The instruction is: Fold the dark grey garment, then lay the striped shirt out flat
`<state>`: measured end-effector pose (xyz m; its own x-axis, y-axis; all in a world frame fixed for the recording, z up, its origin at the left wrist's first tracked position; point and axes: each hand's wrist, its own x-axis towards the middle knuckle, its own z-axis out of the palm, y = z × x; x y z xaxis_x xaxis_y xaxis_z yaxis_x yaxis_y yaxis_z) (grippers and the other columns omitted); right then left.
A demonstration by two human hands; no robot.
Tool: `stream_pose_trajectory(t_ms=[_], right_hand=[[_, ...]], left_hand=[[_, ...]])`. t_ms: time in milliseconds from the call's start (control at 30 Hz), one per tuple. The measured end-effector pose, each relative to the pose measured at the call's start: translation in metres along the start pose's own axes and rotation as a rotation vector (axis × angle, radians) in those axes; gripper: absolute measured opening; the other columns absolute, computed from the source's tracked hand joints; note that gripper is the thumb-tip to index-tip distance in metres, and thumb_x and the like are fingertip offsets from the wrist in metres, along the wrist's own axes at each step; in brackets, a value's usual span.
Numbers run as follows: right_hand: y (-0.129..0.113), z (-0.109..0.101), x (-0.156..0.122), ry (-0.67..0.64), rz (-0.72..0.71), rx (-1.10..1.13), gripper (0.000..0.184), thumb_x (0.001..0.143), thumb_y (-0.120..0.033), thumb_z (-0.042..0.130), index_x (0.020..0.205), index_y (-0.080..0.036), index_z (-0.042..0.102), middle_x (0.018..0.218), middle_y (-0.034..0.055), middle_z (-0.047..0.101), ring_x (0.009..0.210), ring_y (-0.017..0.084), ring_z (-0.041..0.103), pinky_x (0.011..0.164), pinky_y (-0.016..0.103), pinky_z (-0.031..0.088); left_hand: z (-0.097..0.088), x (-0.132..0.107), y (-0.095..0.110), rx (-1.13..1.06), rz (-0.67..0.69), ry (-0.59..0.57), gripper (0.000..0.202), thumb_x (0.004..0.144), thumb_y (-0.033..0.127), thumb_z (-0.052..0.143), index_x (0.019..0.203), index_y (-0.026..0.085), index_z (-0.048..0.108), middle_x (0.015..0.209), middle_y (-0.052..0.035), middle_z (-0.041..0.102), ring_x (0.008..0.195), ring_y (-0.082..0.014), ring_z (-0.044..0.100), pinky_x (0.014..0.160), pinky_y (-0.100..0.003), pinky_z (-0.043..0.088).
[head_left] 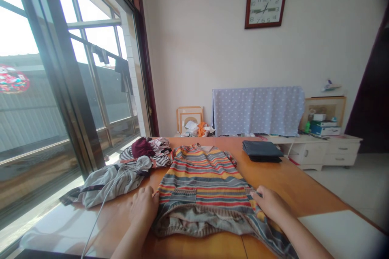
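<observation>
"On the tabletop [273,178], saw what in the middle?"

"Saw a striped top [209,176] laid out, neck end away, hem nearest, with a pocket [183,196] low on the side toward the left hand [141,206] and grey inner fabric [200,223] showing at the open hem."

"And how about that left hand?"

"Found it at the left edge of the top, fingers bent, thumb against the fabric. Could not tell whether pinching or merely touching."

"And the right hand [270,202]?"

"Saw it at the opposite side, low down, thumb and fingers drawn together, pinching a bit of the striped fabric."

"Spotted anything close by?"

"To the left, saw a grey garment [127,182] lying crumpled, a pale cord [96,219] running across it; just behind, a heap of clothes [142,149], maroon and black-and-white pieces included. Farther back on the right, noticed a dark folded stack [261,151]; nearer, a flat white piece [343,232]."

"And beyond?"

"Made out a framed clock [266,9] high on the wall [194,40] and, lower down, a spotted blue cloth [258,111] draped beside a white cabinet [332,150]."
</observation>
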<state>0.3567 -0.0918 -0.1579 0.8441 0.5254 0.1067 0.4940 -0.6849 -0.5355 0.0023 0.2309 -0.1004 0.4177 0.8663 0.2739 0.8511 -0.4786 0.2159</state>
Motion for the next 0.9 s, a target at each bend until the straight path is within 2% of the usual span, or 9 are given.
stream_pose_trajectory(t_ms=[133,200,300,400,500,600,667,800,900], right_hand=[[-0.004,-0.016,-0.015,0.149,-0.007,0.112,0.036,0.081,-0.061,0.057,0.089,-0.027,0.063,0.084,0.0038,0.070,0.073,0.021,0.062,0.065,0.030,0.038],[-0.012,-0.026,-0.028,0.225,-0.044,0.126,0.031,0.084,-0.057,0.054,0.089,-0.027,0.063,0.089,0.0033,0.070,0.076,0.021,0.061,0.067,0.029,0.038],[-0.030,-0.039,-0.054,0.244,-0.128,0.150,0.030,0.089,-0.052,0.049,0.078,-0.027,0.062,0.081,0.0012,0.068,0.073,0.020,0.060,0.067,0.029,0.038],[-0.046,-0.047,-0.083,0.109,-0.210,0.228,0.033,0.089,-0.053,0.050,0.073,-0.026,0.061,0.070,-0.0002,0.066,0.068,0.019,0.058,0.066,0.028,0.039],[-0.052,-0.047,-0.107,-0.009,-0.278,0.211,0.028,0.079,-0.055,0.064,0.078,-0.027,0.065,0.079,0.0007,0.068,0.077,0.022,0.060,0.070,0.028,0.041],[-0.048,-0.041,-0.116,-0.034,-0.307,0.112,0.029,0.066,-0.043,0.077,0.089,-0.029,0.069,0.104,0.0034,0.069,0.099,0.027,0.059,0.087,0.032,0.043],[-0.044,-0.039,-0.115,-0.025,-0.287,0.129,0.023,0.067,-0.033,0.072,0.090,-0.029,0.069,0.108,0.0049,0.069,0.103,0.028,0.059,0.092,0.034,0.042],[-0.047,-0.047,-0.108,-0.104,-0.200,0.497,0.015,0.081,-0.035,0.055,0.087,-0.026,0.065,0.078,0.0011,0.066,0.076,0.020,0.061,0.071,0.028,0.047],[-0.060,-0.060,-0.105,-0.270,-0.074,0.825,0.021,0.086,-0.042,0.051,0.092,-0.025,0.062,0.063,-0.0053,0.055,0.054,0.013,0.051,0.052,0.022,0.040]], left_hand=[[-0.013,-0.020,0.002,-0.153,0.088,0.108,0.037,0.094,0.052,0.039,0.094,0.023,0.061,0.101,-0.0083,0.068,0.095,-0.0264,0.061,0.080,-0.035,0.041],[-0.017,-0.033,0.007,-0.274,0.143,0.093,0.038,0.095,0.054,0.038,0.090,0.024,0.060,0.093,-0.0050,0.068,0.090,-0.0229,0.062,0.076,-0.032,0.041],[-0.019,-0.052,0.014,-0.395,0.216,0.009,0.038,0.094,0.056,0.040,0.093,0.025,0.061,0.093,-0.0032,0.069,0.088,-0.0210,0.064,0.074,-0.030,0.043],[-0.014,-0.064,0.019,-0.393,0.289,-0.068,0.038,0.089,0.058,0.050,0.104,0.025,0.064,0.100,-0.0048,0.069,0.093,-0.0229,0.064,0.080,-0.032,0.045],[-0.004,-0.068,0.018,-0.334,0.342,-0.060,0.029,0.083,0.042,0.061,0.104,0.024,0.064,0.107,-0.0076,0.068,0.101,-0.0251,0.062,0.088,-0.034,0.044],[0.002,-0.067,0.013,-0.388,0.267,-0.031,0.014,0.081,0.025,0.053,0.093,0.023,0.062,0.102,-0.0070,0.068,0.099,-0.0241,0.062,0.088,-0.035,0.045],[0.001,-0.066,0.010,-0.571,0.154,-0.006,0.013,0.084,0.027,0.048,0.091,0.023,0.058,0.094,-0.0047,0.069,0.093,-0.0229,0.064,0.084,-0.034,0.047],[-0.012,-0.065,0.007,-1.020,0.005,-0.022,0.023,0.086,0.043,0.044,0.092,0.023,0.055,0.078,0.0008,0.066,0.074,-0.0201,0.064,0.066,-0.029,0.050],[-0.024,-0.060,0.005,-1.043,0.018,0.021,0.023,0.083,0.043,0.046,0.085,0.023,0.057,0.072,0.0017,0.063,0.070,-0.0194,0.061,0.064,-0.028,0.049]])
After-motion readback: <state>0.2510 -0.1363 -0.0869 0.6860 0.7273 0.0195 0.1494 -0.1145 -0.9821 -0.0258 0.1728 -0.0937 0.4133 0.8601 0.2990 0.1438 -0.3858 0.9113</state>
